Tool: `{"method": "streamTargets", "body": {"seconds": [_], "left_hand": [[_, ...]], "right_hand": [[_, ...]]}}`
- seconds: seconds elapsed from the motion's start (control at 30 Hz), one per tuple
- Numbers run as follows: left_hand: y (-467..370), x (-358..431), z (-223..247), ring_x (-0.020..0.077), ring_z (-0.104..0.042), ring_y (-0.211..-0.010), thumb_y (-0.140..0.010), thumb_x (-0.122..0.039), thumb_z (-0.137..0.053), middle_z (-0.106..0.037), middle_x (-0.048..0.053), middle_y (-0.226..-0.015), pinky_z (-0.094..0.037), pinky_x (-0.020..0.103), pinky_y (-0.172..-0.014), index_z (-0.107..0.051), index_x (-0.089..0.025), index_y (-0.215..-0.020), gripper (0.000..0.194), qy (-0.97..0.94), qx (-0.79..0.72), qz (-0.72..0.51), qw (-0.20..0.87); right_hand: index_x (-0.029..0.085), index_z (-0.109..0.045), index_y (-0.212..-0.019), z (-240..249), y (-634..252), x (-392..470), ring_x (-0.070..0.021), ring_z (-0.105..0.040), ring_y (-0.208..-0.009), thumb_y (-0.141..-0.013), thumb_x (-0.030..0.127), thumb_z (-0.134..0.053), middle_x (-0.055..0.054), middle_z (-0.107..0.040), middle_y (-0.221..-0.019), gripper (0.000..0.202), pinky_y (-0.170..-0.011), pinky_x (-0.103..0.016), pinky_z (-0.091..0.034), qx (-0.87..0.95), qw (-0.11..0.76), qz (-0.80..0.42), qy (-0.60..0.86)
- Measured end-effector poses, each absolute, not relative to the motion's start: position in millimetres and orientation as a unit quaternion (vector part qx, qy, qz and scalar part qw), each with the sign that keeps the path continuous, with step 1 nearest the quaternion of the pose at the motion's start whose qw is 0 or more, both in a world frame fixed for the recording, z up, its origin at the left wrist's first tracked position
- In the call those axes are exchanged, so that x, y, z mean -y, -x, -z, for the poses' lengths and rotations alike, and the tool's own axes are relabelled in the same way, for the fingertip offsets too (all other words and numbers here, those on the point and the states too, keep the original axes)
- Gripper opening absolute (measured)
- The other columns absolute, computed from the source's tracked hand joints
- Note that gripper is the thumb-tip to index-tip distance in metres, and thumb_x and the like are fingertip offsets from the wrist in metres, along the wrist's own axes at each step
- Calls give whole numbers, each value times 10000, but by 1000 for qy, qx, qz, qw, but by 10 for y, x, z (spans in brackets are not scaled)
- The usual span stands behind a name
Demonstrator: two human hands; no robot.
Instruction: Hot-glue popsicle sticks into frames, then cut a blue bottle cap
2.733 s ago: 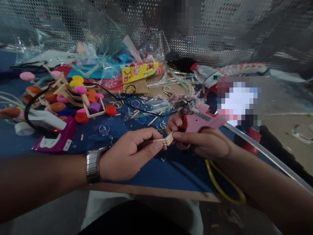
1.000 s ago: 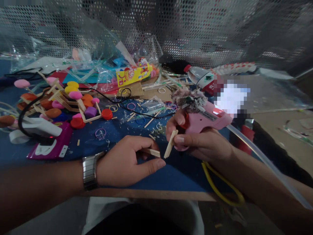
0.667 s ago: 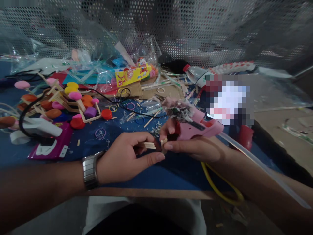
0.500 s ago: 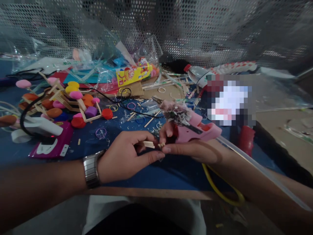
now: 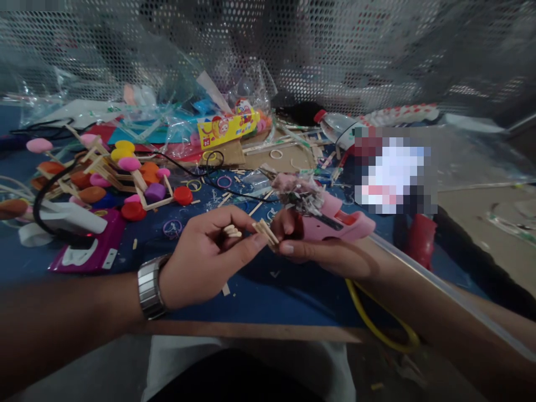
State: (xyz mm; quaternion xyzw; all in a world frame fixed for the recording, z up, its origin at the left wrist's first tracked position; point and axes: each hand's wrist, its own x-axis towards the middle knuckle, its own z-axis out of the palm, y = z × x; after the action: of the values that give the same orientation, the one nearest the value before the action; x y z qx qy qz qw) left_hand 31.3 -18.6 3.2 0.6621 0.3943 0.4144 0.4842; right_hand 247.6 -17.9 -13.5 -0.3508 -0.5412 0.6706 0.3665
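The left hand (image 5: 209, 254) has its grip closed, thumb and forefinger pinching the upper end of the short sticks (image 5: 266, 231), with the stick ends (image 5: 231, 230) of a second bunch showing inside its curled fingers. The right hand (image 5: 299, 243) pinches the lower end of the short sticks, which slant between the two hands above the blue counter (image 5: 272, 301). It also holds the pink glue gun (image 5: 322, 220), whose front is matted with grey fluff (image 5: 305, 195); a clear rod (image 5: 419, 269) runs from its rear.

A metal watch (image 5: 151, 286) circles the left wrist. Beyond it lie a purple box (image 5: 113, 237) and a stick frame (image 5: 103, 162) with coloured lumps (image 5: 129, 163). Farther back are a yellow label (image 5: 228, 129), clear wrapping (image 5: 176, 134) and a bottle (image 5: 335, 127).
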Motion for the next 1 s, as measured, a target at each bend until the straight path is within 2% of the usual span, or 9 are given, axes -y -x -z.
{"method": "streamTargets", "body": {"seconds": [0.07, 0.17, 0.23, 0.4, 0.5, 0.57, 0.67, 0.77, 1.0], "left_hand": [[-314, 181, -38, 79, -366, -490, -842, -261, -730, -434, -65, -550, -280, 193, -434, -598, -187, -747, 178, -656, -393, -410, 497], [-310, 177, -37, 92, -377, -515, -855, -277, -728, -431, -61, -570, -322, 213, -463, -578, -204, -763, 191, -643, -398, -416, 505], [-307, 174, -36, 97, -377, -524, -858, -293, -734, -429, -60, -578, -333, 225, -477, -571, -210, -777, 200, -640, -396, -420, 507], [-300, 160, -19, 90, -326, -538, -863, -290, -745, -390, -72, -609, -285, 224, -480, -521, -209, -801, 246, -633, -383, -396, 543], [-293, 167, 27, 98, -340, -581, -900, -354, -735, -400, -69, -674, -304, 227, -514, -525, -208, -927, 257, -623, -360, -367, 589], [-288, 183, 64, 105, -358, -622, -968, -411, -668, -414, -58, -734, -332, 231, -552, -515, -211, -1022, 257, -606, -334, -348, 633], [-281, 207, 88, 109, -385, -674, -1055, -424, -534, -441, -33, -803, -371, 239, -614, -531, -206, -1021, 221, -579, -297, -338, 680], [-272, 214, 63, 109, -399, -674, -1063, -404, -525, -460, -21, -811, -361, 251, -614, -568, -186, -968, 242, -595, -287, -321, 679], [-246, 207, 47, 116, -353, -634, -1060, -455, -508, -437, -24, -751, -303, 277, -579, -622, -173, -1000, 311, -641, -304, -289, 643]], "right_hand": [[252, -541, -840, 127, -2470, 186, -129, -502, -656, -824, 369, -842, 24, -585, -813, 324, -506, -241, -365, 526, 378, -680, 343], [252, -570, -829, 104, -2465, 186, -162, -574, -772, -775, 344, -885, 9, -612, -866, 333, -643, -288, -468, 563, 387, -643, 346], [247, -577, -809, 101, -2467, 183, -168, -569, -774, -725, 340, -923, 7, -608, -852, 368, -680, -305, -484, 582, 372, -621, 370], [242, -565, -823, 145, -2474, 173, -123, -507, -642, -769, 380, -893, 18, -596, -822, 360, -491, -239, -373, 527, 386, -656, 378], [239, -561, -820, 122, -2466, 166, -103, -504, -592, -783, 380, -882, 27, -619, -795, 352, -467, -219, -354, 490, 404, -678, 370], [236, -556, -799, 75, -2455, 161, -103, -526, -586, -742, 388, -909, 31, -621, -763, 389, -468, -213, -360, 463, 421, -677, 386], [239, -553, -793, 5, -2442, 153, -113, -536, -574, -695, 402, -928, 41, -588, -693, 420, -448, -209, -350, 431, 438, -680, 400], [243, -554, -799, -22, -2439, 143, -110, -509, -549, -689, 388, -918, 43, -579, -665, 407, -434, -211, -341, 413, 435, -687, 411], [236, -570, -786, 21, -2443, 133, -116, -497, -548, -644, 392, -932, 37, -568, -638, 419, -431, -214, -288, 400, 425, -690, 427]]}}
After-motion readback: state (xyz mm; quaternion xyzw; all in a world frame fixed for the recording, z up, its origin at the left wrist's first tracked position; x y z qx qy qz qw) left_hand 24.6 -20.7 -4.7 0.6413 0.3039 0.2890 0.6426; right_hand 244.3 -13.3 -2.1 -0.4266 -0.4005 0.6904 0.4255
